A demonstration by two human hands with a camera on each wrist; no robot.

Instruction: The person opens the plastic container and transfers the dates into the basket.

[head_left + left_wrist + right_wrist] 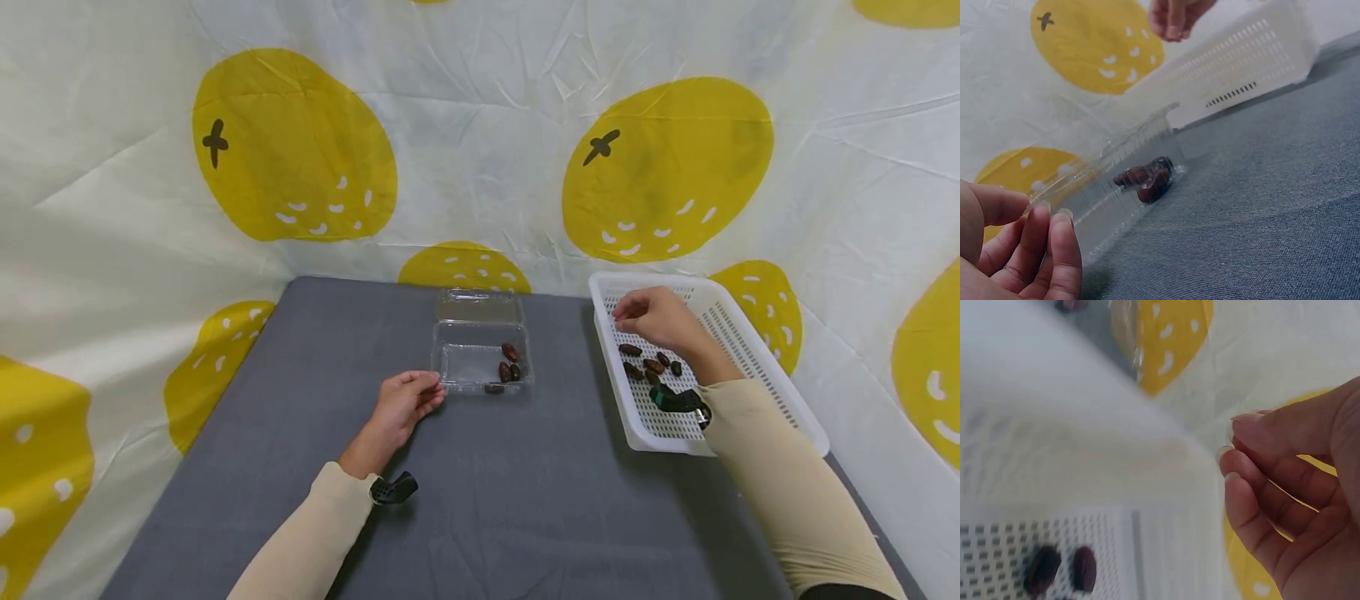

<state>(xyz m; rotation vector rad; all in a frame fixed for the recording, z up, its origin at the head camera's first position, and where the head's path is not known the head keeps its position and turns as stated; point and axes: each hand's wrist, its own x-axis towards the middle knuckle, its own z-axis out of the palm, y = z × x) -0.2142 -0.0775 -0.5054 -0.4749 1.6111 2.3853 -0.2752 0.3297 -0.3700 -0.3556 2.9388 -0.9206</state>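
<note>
A clear plastic container (pixel 480 354) lies open on the grey table, with three dark dates (pixel 508 367) in its right end. My left hand (pixel 408 400) lies at its front left corner. In the left wrist view the thumb and fingers (pixel 1054 247) pinch the rim of the container (pixel 1116 181), and the dates (pixel 1147 178) show through its wall. My right hand (pixel 647 317) hovers over the far part of a white perforated basket (pixel 750 358), fingers loosely curled and holding nothing I can see. Several dates (pixel 648 362) lie in the basket just below that hand (pixel 1272 481).
The grey table (pixel 480 500) runs to a white cloth with yellow fruit prints (pixel 292 150) at the back and both sides. The basket (pixel 1241 75) stands along the table's right edge. A black camera mount sits on each wrist.
</note>
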